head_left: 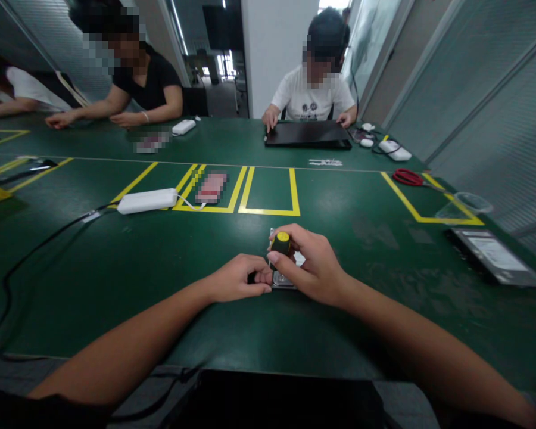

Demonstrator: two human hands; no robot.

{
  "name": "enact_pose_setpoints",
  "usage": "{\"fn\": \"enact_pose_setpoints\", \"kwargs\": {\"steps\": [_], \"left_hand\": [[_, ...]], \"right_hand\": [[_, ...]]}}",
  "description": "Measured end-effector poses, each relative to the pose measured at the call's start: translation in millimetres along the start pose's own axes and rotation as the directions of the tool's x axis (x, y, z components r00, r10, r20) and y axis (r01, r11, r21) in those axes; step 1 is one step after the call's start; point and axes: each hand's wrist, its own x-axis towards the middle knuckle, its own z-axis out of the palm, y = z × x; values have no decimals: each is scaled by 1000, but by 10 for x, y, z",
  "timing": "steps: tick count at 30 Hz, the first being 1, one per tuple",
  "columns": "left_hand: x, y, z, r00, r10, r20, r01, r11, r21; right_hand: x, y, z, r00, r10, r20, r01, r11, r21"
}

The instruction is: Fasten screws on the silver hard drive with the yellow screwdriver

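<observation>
In the head view, my right hand (315,262) grips a screwdriver (281,241) by its thick black handle with a yellow end cap. The handle stands roughly upright over a small silvery device that looks like a hard drive (283,281), lying on the green table (196,333). My fingers and the handle cover most of the drive, and the screwdriver's tip is hidden. My left hand (243,277) is curled against the drive's left edge, its fingertips and thumb holding it there.
Ahead lie a white power bank-like box (147,201) on a cable and a phone (212,187). To the right are red-handled scissors (408,177), a clear plastic cup (467,205) and a bagged flat item (500,256). Across sits a person (315,89) with a black panel (308,134).
</observation>
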Motion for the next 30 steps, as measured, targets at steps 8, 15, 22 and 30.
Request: {"fn": "enact_pose_setpoints", "kwargs": {"steps": [8,15,22,30], "left_hand": [[-2,-3,-11,1000,-3,6,3,1000,11],[-15,-9,-11,1000,-16,22,16,1000,6],[-6,-19,3,1000,-16,17,16,1000,-10],[-17,-57,13,999,32,-10,-31,999,5]], "right_hand": [[-11,28,25,999,47,-22,-46,997,66],[-16,31,28,998,57,-21,-56,997,55],[-25,40,58,996,74,-43,-72,996,54],[-13,3,18,998,-28,-62,29,1000,5]]}}
